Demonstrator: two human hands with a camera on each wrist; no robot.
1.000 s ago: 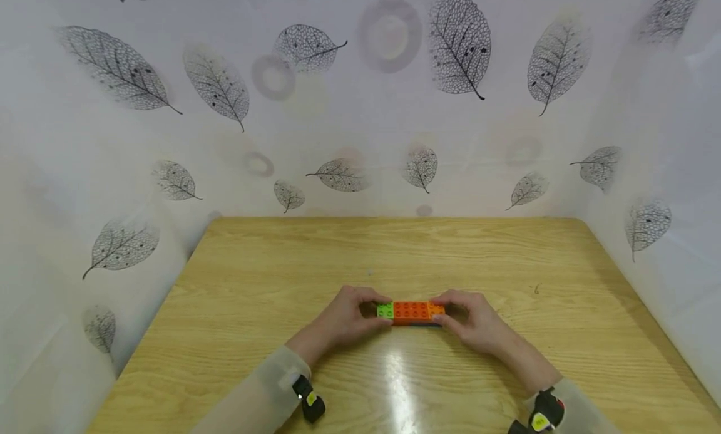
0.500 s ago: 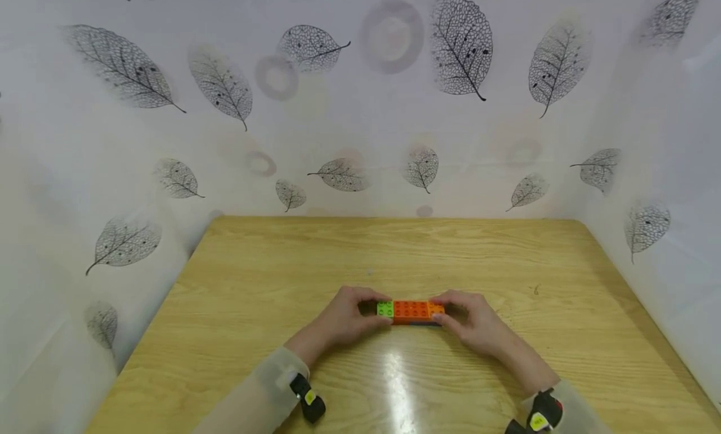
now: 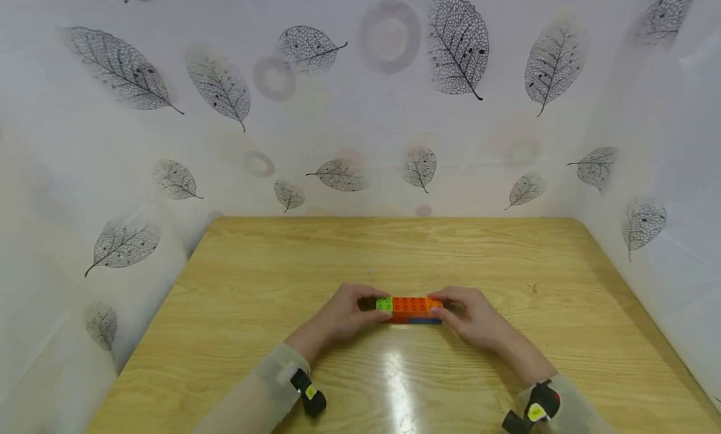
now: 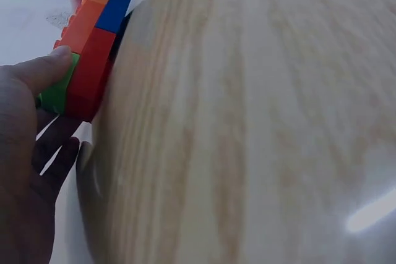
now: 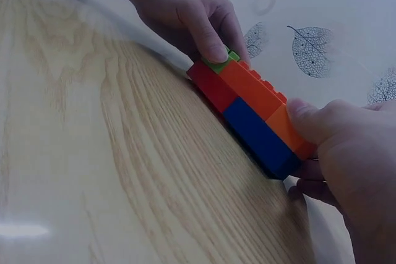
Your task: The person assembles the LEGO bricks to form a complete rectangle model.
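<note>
A bar of joined toy building bricks lies crosswise between my two hands in the head view. Its upper row has a green brick (image 3: 384, 304), a longer orange-red brick (image 3: 409, 305) and an orange brick (image 5: 289, 129). Beneath them are a red brick (image 4: 90, 73) and a blue brick (image 5: 260, 133). My left hand (image 3: 345, 313) pinches the green end between thumb and fingers. At the other end, my right hand (image 3: 472, 316) grips the orange brick, its thumb on the near side. Whether the bar touches the table or hovers just over it, I cannot tell.
The wooden table (image 3: 293, 258) spreads out around both hands. A pale curtain (image 3: 360, 108) with a leaf print hangs behind it and along both sides. Light glares off the tabletop in front of the bricks.
The brick bar has tipped back or risen slightly, so more of its red and blue front face shows. Both hands have shifted a little with it, keeping their grip.
</note>
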